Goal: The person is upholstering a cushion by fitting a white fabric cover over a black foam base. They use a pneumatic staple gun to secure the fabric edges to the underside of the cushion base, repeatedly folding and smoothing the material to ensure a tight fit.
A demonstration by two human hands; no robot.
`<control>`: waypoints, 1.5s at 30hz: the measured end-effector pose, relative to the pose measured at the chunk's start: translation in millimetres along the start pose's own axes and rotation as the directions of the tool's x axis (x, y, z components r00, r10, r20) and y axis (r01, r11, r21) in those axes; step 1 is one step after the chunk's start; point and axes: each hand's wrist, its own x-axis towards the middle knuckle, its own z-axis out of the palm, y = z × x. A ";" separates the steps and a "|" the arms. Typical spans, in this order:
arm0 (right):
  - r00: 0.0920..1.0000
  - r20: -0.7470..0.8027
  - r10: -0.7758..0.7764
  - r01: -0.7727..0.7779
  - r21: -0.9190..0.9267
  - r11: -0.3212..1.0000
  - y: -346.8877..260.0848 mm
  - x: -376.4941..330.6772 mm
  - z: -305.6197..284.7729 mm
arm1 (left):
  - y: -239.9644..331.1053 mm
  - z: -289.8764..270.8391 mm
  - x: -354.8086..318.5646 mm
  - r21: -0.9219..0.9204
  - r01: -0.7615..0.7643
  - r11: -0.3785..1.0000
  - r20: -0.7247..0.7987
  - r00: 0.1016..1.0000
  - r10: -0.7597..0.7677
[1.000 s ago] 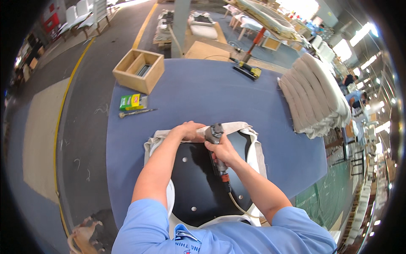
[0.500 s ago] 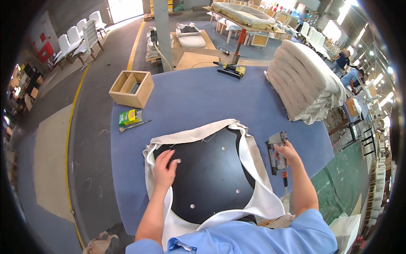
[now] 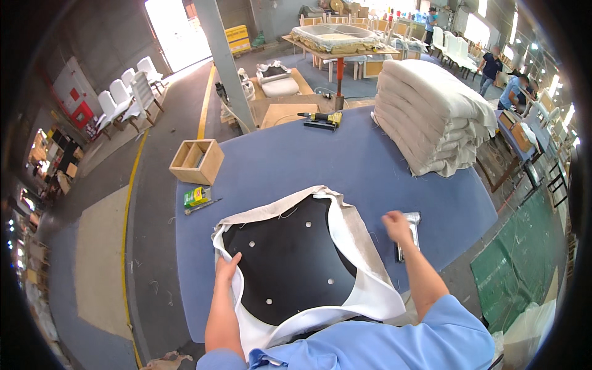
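Note:
A black seat board (image 3: 290, 259) with several small holes lies on the blue table (image 3: 296, 160), wrapped in a loose white and beige fabric cover (image 3: 351, 246). My left hand (image 3: 227, 269) rests on the cover's left edge, fingers spread over fabric and board rim. A grey staple gun (image 3: 412, 237) lies flat on the table, right of the cover. My right hand (image 3: 396, 226) hovers at the gun's left side with fingers loosely curled, not gripping it.
A wooden box (image 3: 197, 161), a small green and yellow carton (image 3: 197, 196) and a thin tool (image 3: 202, 207) sit at the table's left. A stack of cream cushions (image 3: 431, 117) fills the far right corner. A yellow power tool (image 3: 320, 119) lies at the back. People work far right.
My right hand has set the staple gun down flat on the table and let go. My left hand slid from the board's face to the cover's left edge.

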 end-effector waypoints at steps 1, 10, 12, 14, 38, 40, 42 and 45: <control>0.904 0.391 0.174 -0.230 0.101 0.968 -35.8 -18.4 39.1 | -4.8 -17.5 -6.0 0.006 0.065 0.998 -0.093 0.994 -0.065; 0.800 0.598 -0.047 -0.070 0.170 0.983 -114.2 -70.8 72.2 | 16.3 -54.4 -95.8 -0.382 -0.196 0.903 -0.312 0.947 0.074; 0.807 0.570 -0.153 -0.029 0.298 0.954 -133.5 -66.0 70.3 | 26.2 -79.7 -139.4 -0.358 -0.326 0.875 -0.431 0.889 0.155; 0.812 0.494 -0.311 0.084 0.428 0.900 -162.2 -48.6 65.7 | 62.9 -83.5 -189.3 -0.276 -0.471 0.838 -0.592 0.770 0.238; 0.569 0.808 -0.153 -0.193 0.312 0.931 -208.5 7.9 -136.6 | -6.9 -35.3 -303.0 -0.792 -0.068 0.607 0.442 0.622 0.646; 0.635 0.760 -0.140 -0.126 0.281 0.951 -193.3 -16.2 -141.5 | -19.0 0.1 -249.8 -0.499 -0.120 0.858 0.084 0.979 0.185; 0.674 0.710 -0.203 -0.105 0.364 0.925 -188.4 -41.8 -152.3 | -46.4 39.5 -220.5 -0.056 0.036 0.998 0.043 0.999 -0.034; 0.700 0.641 -0.316 -0.035 0.473 0.880 -194.4 -87.8 -162.1 | -73.7 77.7 -207.7 -0.401 0.275 0.874 0.284 0.944 -0.167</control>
